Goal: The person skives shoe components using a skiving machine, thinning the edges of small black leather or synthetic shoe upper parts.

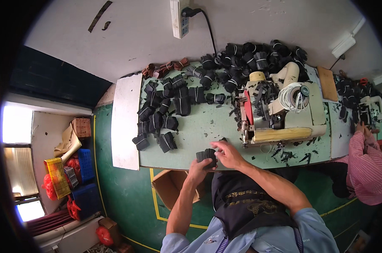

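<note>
A thick stack of black cut pieces (205,156), fabric or leather by its look, is held at the table's front edge. My left hand (198,168) is closed around its near side, the thumb pressed on the pieces. Over the stack's right end hovers my right hand (231,157), fingers apart, with the fingertips close to the pieces; I cannot tell whether they touch. Tied black bundles (182,101) lie in rows on the left half of the green table (191,126). One bundle (167,142) sits nearest to my left hand.
A sewing-type machine (279,114) covered with black scraps stands to the right. More black bundles (258,61) and some brown ones (165,68) line the wall. Below the table is a cardboard box (170,187). Another person (370,164) works at the far right.
</note>
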Demonstrator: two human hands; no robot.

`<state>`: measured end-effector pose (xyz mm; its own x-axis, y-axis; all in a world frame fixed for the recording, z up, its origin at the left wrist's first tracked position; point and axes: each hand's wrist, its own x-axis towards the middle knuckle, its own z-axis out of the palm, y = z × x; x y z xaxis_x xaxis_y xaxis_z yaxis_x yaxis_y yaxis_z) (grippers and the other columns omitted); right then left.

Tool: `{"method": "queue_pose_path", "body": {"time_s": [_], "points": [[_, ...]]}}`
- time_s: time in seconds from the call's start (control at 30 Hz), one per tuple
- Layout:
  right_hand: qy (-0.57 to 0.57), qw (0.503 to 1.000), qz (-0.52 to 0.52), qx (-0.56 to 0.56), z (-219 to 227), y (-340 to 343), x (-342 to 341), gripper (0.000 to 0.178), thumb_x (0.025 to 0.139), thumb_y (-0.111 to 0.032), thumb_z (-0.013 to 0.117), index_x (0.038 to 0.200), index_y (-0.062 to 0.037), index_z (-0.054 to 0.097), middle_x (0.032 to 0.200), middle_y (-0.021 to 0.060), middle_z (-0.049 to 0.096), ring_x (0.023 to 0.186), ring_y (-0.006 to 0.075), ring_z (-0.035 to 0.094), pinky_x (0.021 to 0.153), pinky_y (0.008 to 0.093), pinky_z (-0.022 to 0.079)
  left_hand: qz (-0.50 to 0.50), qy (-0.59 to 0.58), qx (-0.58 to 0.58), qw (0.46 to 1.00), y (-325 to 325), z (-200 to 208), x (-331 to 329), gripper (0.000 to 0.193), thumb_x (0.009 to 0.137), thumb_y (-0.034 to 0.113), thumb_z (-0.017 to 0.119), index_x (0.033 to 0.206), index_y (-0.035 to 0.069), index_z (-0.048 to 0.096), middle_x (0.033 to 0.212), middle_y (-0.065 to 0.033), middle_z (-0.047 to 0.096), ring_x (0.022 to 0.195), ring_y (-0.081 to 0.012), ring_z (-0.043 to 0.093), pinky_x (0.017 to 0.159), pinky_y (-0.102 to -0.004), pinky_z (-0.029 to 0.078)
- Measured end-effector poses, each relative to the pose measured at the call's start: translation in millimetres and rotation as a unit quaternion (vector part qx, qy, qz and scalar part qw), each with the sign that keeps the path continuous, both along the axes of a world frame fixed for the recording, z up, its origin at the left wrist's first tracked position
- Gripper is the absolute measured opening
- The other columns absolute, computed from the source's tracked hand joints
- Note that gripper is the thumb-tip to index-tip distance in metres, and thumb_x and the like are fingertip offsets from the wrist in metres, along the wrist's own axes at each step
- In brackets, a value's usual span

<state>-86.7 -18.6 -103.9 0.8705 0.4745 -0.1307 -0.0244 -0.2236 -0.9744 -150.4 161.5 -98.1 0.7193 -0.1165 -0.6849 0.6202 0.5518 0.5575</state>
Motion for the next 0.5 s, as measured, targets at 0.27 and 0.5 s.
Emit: {"method": "queue_pose_path", "body": {"time_s": [0.27,0.5], "points": [[-0.013,1.0,-0.007,-0.019,5.2,12.0,-6.7,0.03,0.086,-0.004,0.064,0.115,-0.004,0.063,0.11,0.0144,0.064,0.088,0.0279,0.067,0.08,0.0371,0.056,-0.011,0.015,-0.003,1.0,10.9,-0.3,-4.9,0.028,0.092,0.009,0.068,0.116,-0.002,0.059,0.102,-0.0126,0.068,0.082,-0.027,0.07,0.068,-0.0351,0.061],[0.025,0.999,0.004,-0.022,4.5,19.2,-0.9,0.025,0.083,-0.005,0.067,0.108,-0.0009,0.065,0.102,0.0141,0.066,0.087,0.0264,0.068,0.079,0.0366,0.055,-0.008,0.011,-0.009,1.0,16.2,-0.8,-5.7,0.028,0.094,0.014,0.067,0.114,-0.004,0.059,0.099,-0.0142,0.069,0.081,-0.0284,0.07,0.065,-0.0357,0.06]]}}
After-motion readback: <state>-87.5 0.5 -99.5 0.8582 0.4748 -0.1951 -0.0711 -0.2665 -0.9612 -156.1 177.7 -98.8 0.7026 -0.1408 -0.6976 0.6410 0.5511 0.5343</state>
